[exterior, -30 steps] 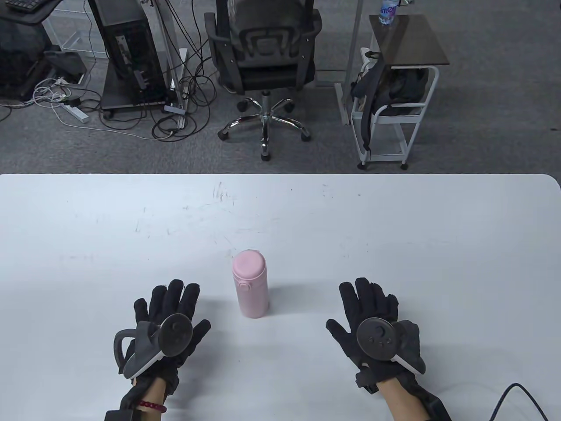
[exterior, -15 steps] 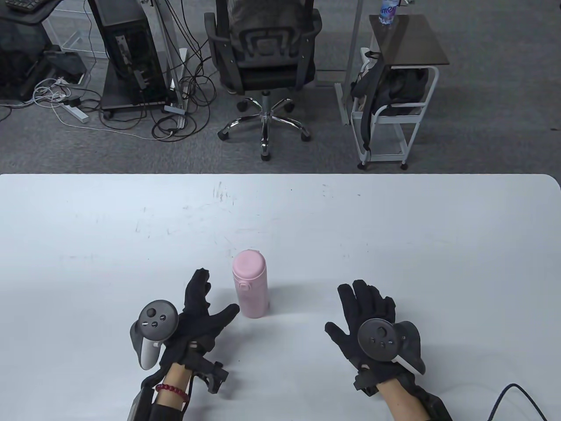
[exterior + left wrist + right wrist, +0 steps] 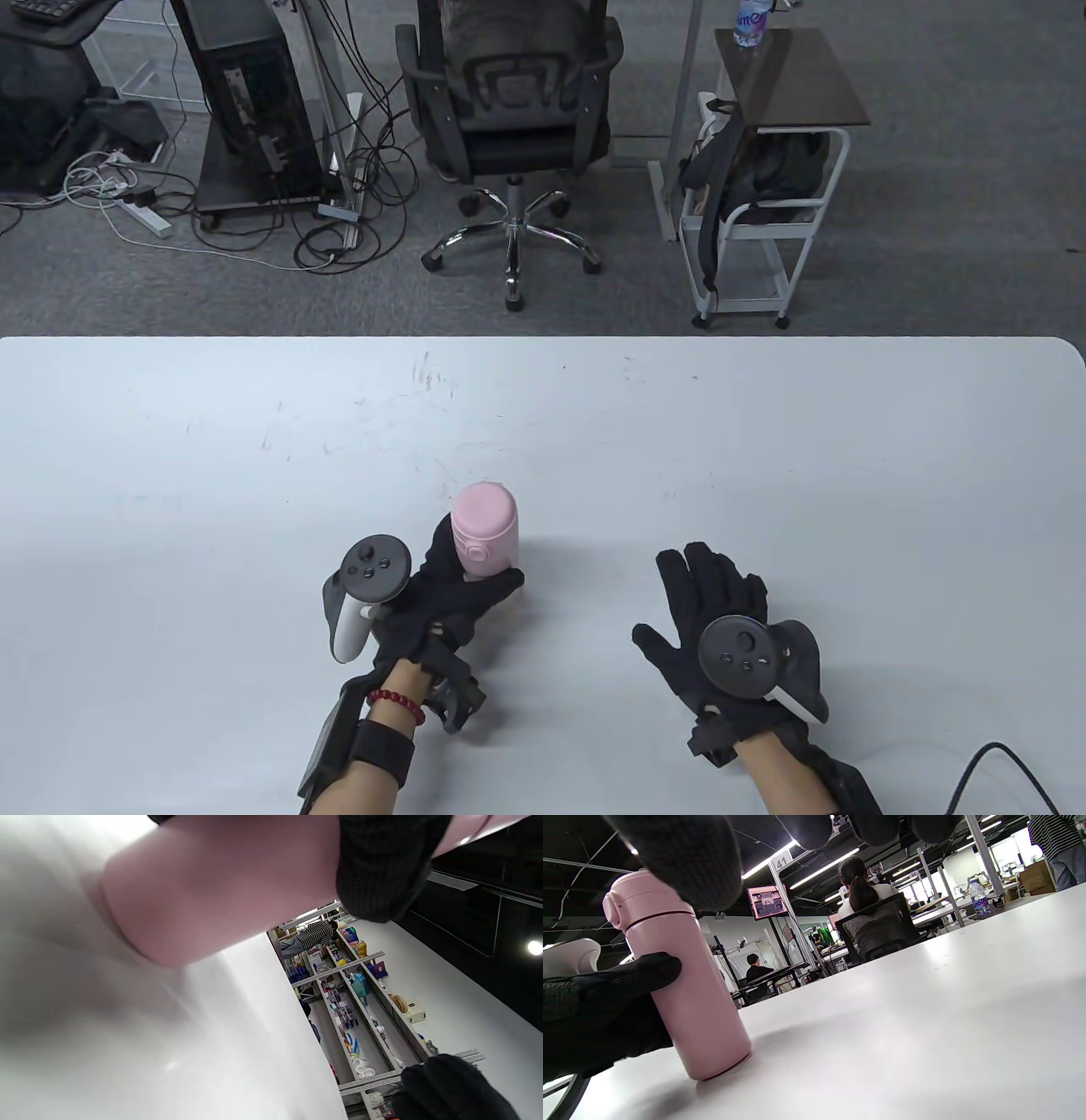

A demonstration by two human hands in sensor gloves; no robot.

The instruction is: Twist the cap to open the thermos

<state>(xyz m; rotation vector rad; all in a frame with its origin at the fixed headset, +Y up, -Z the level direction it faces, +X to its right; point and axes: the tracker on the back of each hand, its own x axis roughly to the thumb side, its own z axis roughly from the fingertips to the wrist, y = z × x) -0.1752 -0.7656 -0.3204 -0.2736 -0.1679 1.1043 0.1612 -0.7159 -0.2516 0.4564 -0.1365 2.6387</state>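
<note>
A pink thermos [image 3: 484, 536] stands upright on the white table [image 3: 764, 441], its cap [image 3: 482, 514] on. My left hand [image 3: 454, 586] grips the thermos body below the cap, thumb across its near side. In the right wrist view the thermos [image 3: 683, 984] stands on its base with the left hand [image 3: 606, 1005] around its middle and the cap [image 3: 638, 899] on top. In the left wrist view the thermos body [image 3: 220, 887] fills the top, a finger [image 3: 382, 861] pressed on it. My right hand [image 3: 717, 611] lies open on the table, apart from the thermos.
A black cable [image 3: 1001, 764] runs off the table's near right corner. Beyond the far edge stand an office chair [image 3: 509, 127], a small cart [image 3: 764, 170] and a computer tower [image 3: 246, 102] on the floor.
My left hand has turned on its side, moved right and closed around the thermos body. The right hand has barely moved.
</note>
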